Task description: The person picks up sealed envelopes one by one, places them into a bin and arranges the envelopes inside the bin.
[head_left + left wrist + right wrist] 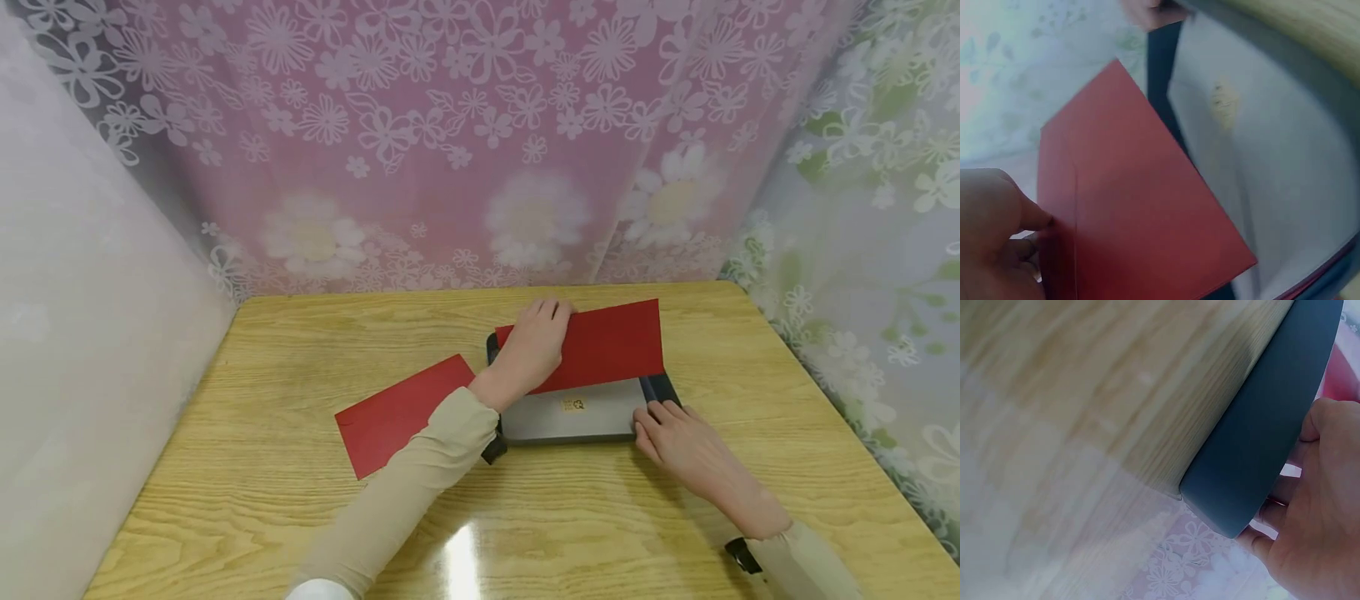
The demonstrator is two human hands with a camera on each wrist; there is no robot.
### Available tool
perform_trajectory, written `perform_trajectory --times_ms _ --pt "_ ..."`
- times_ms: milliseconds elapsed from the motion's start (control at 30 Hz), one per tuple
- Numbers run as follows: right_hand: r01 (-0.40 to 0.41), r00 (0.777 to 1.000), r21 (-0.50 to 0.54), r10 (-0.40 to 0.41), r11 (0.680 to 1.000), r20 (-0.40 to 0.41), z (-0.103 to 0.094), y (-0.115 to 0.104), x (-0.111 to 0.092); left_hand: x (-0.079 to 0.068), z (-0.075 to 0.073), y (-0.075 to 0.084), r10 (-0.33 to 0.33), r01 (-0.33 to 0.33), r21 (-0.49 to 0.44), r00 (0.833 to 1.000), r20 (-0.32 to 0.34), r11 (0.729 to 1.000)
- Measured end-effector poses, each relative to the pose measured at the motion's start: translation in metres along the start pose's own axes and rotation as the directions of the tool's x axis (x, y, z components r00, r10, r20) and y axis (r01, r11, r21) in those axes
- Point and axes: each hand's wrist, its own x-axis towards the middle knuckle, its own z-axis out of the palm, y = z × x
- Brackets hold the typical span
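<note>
My left hand (531, 346) pinches a red envelope (611, 348) by its far edge. The envelope stands tilted over the back part of a shallow dark case (573, 439) with a pale grey inside and a small yellowish label (573, 405). In the left wrist view the thumb presses on the envelope (1141, 194) near its flap line, and the grey inside shows beyond it. My right hand (684, 442) grips the case's near right corner; in the right wrist view its fingers curl against the dark side wall (1247, 419).
A second red envelope (405, 417) lies flat on the wooden table (300, 358) left of the case, partly under the left forearm. Behind the table hangs a pink flowered curtain (435, 192); further cloth hangs at both sides.
</note>
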Motion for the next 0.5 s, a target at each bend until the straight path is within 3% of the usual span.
perform_trajectory --times_ms 100,233,500 --pt "-0.002 1.0 0.002 0.002 1.0 0.003 0.0 0.0 0.001 -0.001 0.013 0.001 -0.004 0.004 -0.005 0.997 0.08 1.0" --pt "-0.018 0.999 0.002 0.018 1.0 0.031 0.002 0.001 0.0 -0.004 0.026 0.0 -0.02 0.021 -0.004 0.981 0.195 1.0" --pt "-0.06 0.99 -0.016 0.062 0.998 0.128 0.002 0.002 -0.004 -0.016 0.041 0.002 -0.012 0.0 0.039 0.958 0.287 0.999"
